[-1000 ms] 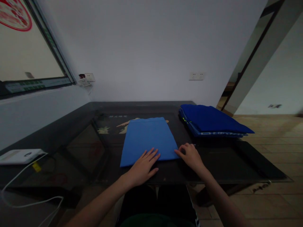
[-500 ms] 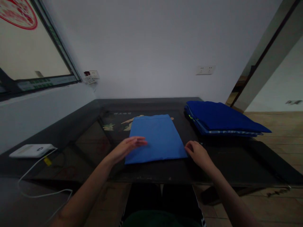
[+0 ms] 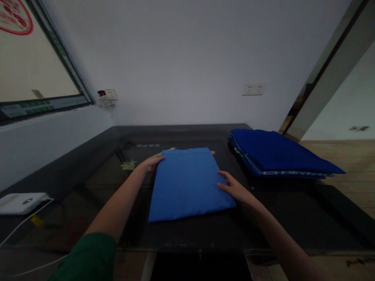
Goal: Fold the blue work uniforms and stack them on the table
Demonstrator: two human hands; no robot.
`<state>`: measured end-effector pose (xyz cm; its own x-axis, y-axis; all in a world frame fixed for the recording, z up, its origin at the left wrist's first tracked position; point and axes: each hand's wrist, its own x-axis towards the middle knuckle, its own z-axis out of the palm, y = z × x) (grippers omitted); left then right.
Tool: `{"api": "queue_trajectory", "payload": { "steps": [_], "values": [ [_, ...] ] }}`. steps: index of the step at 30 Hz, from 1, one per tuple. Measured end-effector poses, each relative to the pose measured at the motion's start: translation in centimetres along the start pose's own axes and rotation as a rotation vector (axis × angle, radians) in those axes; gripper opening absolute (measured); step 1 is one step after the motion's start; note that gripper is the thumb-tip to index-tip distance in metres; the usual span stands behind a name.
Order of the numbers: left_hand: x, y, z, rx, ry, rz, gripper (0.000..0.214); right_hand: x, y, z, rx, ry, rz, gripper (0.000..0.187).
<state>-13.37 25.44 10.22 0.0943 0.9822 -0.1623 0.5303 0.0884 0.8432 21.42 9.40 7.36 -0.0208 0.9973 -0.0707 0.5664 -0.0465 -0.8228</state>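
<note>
A folded light blue cloth (image 3: 190, 187), roughly rectangular, lies flat on the dark table in front of me. My left hand (image 3: 151, 163) is at its far left corner, the fingers closed on the edge; part of them is hidden under or behind the fabric. Over the right edge, my right hand (image 3: 233, 187) rests with thumb and fingers apart, tips touching the top of the cloth. A stack of darker blue folded cloths (image 3: 278, 152) sits farther right, beyond my right hand.
The dark glossy table (image 3: 175, 238) meets a white wall with a socket plate (image 3: 253, 89). At left lies a white device (image 3: 23, 203) with a white cable (image 3: 26, 218) trailing off the table. A window (image 3: 35, 58) is at upper left.
My left hand has moved from above the cloth's left side to its far left corner. My right hand has gone from the near right corner up along the right edge, its fingers spreading.
</note>
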Motion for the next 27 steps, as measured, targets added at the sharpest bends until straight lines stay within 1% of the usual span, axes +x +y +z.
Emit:
{"api": "queue_trajectory", "payload": {
  "steps": [2, 4, 6, 8, 11, 13, 16, 19, 21, 23, 25, 27],
  "values": [
    [0.4, -0.1, 0.3, -0.135, -0.043, -0.056, 0.034, 0.1, 0.3, 0.6, 0.013, -0.005, -0.058, 0.059],
    [0.4, -0.5, 0.6, -0.364, -0.08, -0.11, 0.037, 0.3, 0.6, 1.3, 0.032, 0.02, -0.08, 0.062],
    [0.2, -1.0, 0.9, -0.577, -0.087, -0.122, 0.042, 0.4, 0.7, 2.1, 0.051, 0.068, -0.085, 0.065],
    [-0.2, -1.5, 1.4, -0.681, -0.074, -0.137, 0.049, 0.6, 0.5, 2.5, 0.081, 0.095, -0.088, 0.067],
    [-0.6, -1.6, 2.3, -0.761, -0.027, -0.187, 0.06, 0.9, -0.3, 2.0, 0.132, 0.078, -0.091, 0.07],
    [-0.6, -0.9, 2.9, -0.809, 0.007, -0.21, 0.061, 1.1, -1.3, 0.7, 0.143, 0.061, -0.114, 0.07],
    [-0.5, 1.7, 3.9, -0.875, -0.001, -0.234, 0.056, 1.7, -2.8, -2.7, 0.117, 0.056, -0.19, 0.07],
    [0.2, 6.0, 5.4, -0.945, -0.03, -0.173, 0.054, 2.3, -3.8, -7.7, 0.08, 0.086, -0.249, 0.067],
    [1.2, 9.4, 6.9, -0.988, -0.055, -0.102, 0.053, 2.6, -4.0, -11.7, 0.047, 0.121, -0.269, 0.065],
    [2.8, 13.2, 8.8, -1.025, -0.09, -0.042, 0.05, 2.7, -3.9, -16.0, 0.02, 0.17, -0.281, 0.062],
    [4.7, 17.3, 11.1, -1.061, -0.137, 0.006, 0.048, 2.6, -3.4, -20.4, 0.023, 0.224, -0.265, 0.061],
    [6.7, 21.4, 13.9, -1.096, -0.2, 0.048, 0.048, 2.5, -2.7, -24.6, 0.064, 0.264, -0.204, 0.06]
  ]
}}
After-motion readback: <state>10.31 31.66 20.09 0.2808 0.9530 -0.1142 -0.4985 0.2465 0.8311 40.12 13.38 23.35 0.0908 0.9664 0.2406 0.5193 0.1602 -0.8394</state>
